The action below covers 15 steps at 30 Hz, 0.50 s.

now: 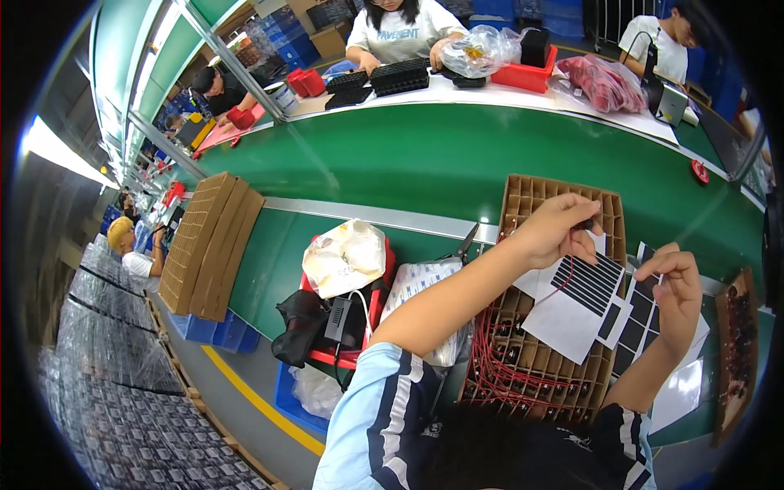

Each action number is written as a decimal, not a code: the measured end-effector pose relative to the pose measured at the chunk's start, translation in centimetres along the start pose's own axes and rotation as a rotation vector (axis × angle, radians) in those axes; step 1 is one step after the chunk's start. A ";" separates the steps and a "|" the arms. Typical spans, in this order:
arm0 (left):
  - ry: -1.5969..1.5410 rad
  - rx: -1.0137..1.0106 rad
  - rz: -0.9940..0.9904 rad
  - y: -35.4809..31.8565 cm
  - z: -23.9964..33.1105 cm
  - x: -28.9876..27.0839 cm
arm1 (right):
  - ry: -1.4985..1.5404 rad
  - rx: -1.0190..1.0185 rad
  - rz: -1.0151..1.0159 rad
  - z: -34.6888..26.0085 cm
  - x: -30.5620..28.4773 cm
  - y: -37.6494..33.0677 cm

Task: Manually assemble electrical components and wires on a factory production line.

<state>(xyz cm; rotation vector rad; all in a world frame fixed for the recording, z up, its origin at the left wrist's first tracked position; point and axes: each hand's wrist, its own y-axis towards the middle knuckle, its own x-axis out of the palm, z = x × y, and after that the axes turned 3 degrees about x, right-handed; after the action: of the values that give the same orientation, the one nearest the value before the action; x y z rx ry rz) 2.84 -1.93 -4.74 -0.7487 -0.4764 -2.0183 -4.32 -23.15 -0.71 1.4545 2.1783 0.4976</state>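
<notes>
My left hand (pixel 563 233) pinches a small black part (pixel 585 224) between thumb and fingers. A thin red wire (pixel 569 273) hangs below that hand. To the right, my right hand (pixel 674 294) has its fingers bent in toward the thumb; whatever they hold, if anything, is too small to name. Below the hands lies a white sheet with black strip labels (pixel 586 286), and another sheet with larger black labels (pixel 641 314) rests partly under my right hand. Both overlap a cardboard divider tray (pixel 563 183), whose near cells hold several black parts with red wires (pixel 498 359).
Left of my left forearm stands a red bin (pixel 388 265) with a bag and black devices. Scissors (pixel 468 242) lie near it. Stacked cardboard trays (pixel 211 245) stand farther left. A green conveyor belt (pixel 408 155) runs beyond; a co-worker (pixel 404 37) sits across it.
</notes>
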 end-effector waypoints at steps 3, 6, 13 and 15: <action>0.018 0.009 0.014 -0.9 1.1 0.3 | -0.074 -0.051 0.012 -0.4 0.5 0.8; -0.095 0.044 0.012 -2.0 1.9 0.5 | -0.017 -0.019 0.021 0.0 0.7 1.2; 0.033 0.017 -0.077 -2.4 2.3 0.0 | 0.074 0.038 0.184 1.3 1.3 1.6; 0.053 0.006 -0.067 -2.7 2.4 0.6 | 0.070 0.071 0.210 1.0 1.3 1.5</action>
<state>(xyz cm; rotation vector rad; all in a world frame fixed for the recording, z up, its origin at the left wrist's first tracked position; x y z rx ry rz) 1.08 0.49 -2.65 -0.6814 -0.4819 -2.0924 -3.02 -21.36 -0.94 1.7397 2.1268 0.5554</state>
